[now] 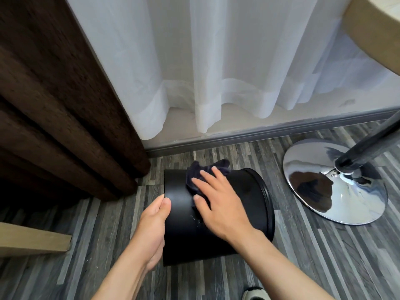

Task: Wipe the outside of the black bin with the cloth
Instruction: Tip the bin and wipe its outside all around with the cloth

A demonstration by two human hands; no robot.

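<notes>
Bin [184, 230], black and round, is lying on its side on the grey striped plank floor [313, 256], with its rimmed end pointing toward the chrome stool base [320, 182] and its flat end toward the brown curtain [54, 115]. Right hand [220, 204] is lying flat across the top of the bin's curved wall, fingers spread and stretched out, pressing a dark cloth [203, 169] against the bin. Cloth is bunching up beyond the fingertips, on the far side of the bin's wall, and part of it is sitting under the palm. Left hand [151, 230] is bracing the bin at its flat end, thumb lying over the edge onto the wall and the remaining fingers tucked behind that end, where how they are placed cannot be told. White sheer curtain [216, 72] is hanging beyond the bin, above a grey baseboard [259, 133]. Pale wooden board [32, 241] is showing to the left of the bin.
</notes>
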